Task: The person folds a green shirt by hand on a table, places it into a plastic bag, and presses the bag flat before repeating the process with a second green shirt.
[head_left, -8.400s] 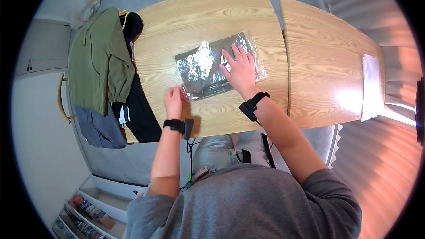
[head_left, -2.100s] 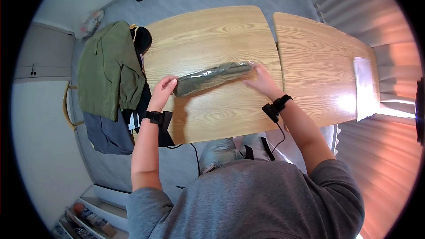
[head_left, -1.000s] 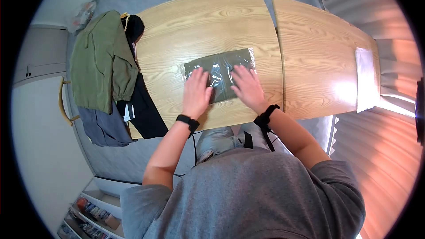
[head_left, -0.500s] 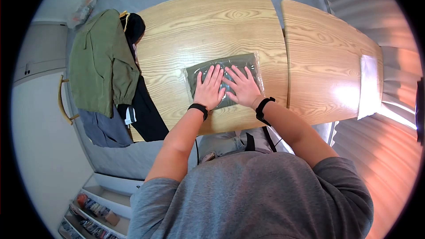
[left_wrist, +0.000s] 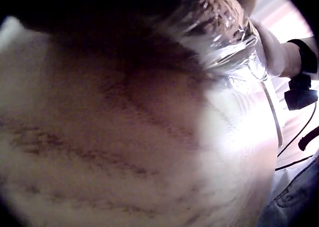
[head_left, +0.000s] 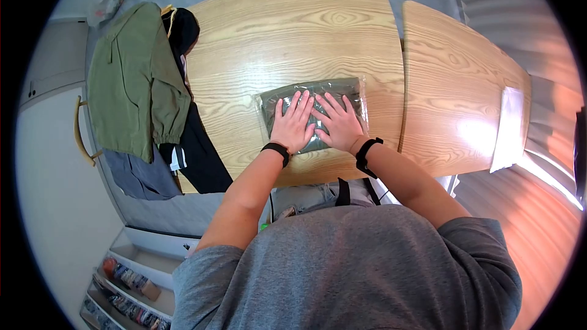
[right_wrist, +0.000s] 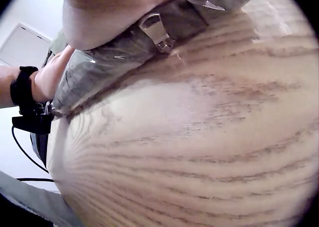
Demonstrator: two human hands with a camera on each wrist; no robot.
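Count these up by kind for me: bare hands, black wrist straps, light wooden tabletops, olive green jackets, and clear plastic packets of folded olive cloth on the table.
Bare hands: 2, left hand and right hand
Black wrist straps: 2
Light wooden tabletops: 2
Olive green jacket: 1
Clear plastic packet of folded olive cloth: 1
Total: 8
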